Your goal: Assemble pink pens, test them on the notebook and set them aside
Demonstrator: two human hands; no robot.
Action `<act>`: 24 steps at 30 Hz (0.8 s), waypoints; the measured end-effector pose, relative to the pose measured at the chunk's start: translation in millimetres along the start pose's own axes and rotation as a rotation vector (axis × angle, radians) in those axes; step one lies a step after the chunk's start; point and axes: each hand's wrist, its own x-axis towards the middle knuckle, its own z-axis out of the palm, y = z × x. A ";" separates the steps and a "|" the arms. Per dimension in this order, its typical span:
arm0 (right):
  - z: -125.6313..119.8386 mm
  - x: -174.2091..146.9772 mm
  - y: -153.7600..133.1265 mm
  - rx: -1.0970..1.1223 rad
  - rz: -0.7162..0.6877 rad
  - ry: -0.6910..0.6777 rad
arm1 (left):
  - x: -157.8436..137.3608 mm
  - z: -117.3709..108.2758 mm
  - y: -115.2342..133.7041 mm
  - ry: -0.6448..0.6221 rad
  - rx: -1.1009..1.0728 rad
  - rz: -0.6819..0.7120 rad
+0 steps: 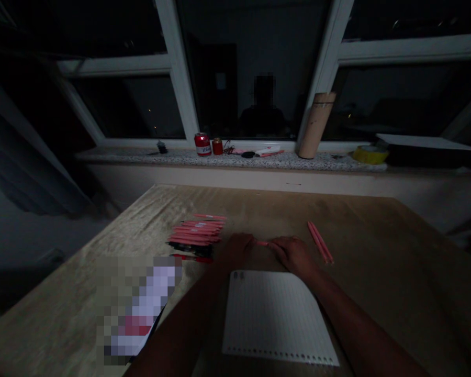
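Both hands [239, 247] [296, 253] at table [377, 262] — dark windows [255, 57]

The single view comes from a camera worn on the person's head, facing forward and angled down over the two forearms [349, 309], which enter from the bottom edge. It looks from above the near side of the table [377, 293], close in, taking in its far edge. The left hand [238, 248] and right hand [293, 252] fall below mid-frame, while the windowsill [137, 155] and windows [235, 31] stand farther off, filling the upper part
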 end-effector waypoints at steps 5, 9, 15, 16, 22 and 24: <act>-3.0 -0.5 -1.2 0.019 0.007 -0.006 | 2.3 2.2 0.0 -0.013 -0.056 -0.005; -5.3 -0.8 -4.0 0.016 0.006 -0.005 | 1.6 1.2 0.8 -0.019 -0.069 -0.021; -4.0 -1.0 -3.0 0.003 0.001 0.000 | 1.8 -2.5 1.1 -0.039 -0.151 -0.027; -3.6 -0.9 -2.7 0.003 -0.002 0.002 | 1.9 -3.0 0.8 -0.042 -0.162 -0.028; -3.1 0.0 -1.8 0.011 -0.017 0.017 | 2.0 -4.2 -1.5 -0.042 -0.193 -0.044; -3.0 0.8 -0.9 0.030 -0.027 0.011 | 1.4 -4.6 -1.6 -0.048 -0.190 -0.046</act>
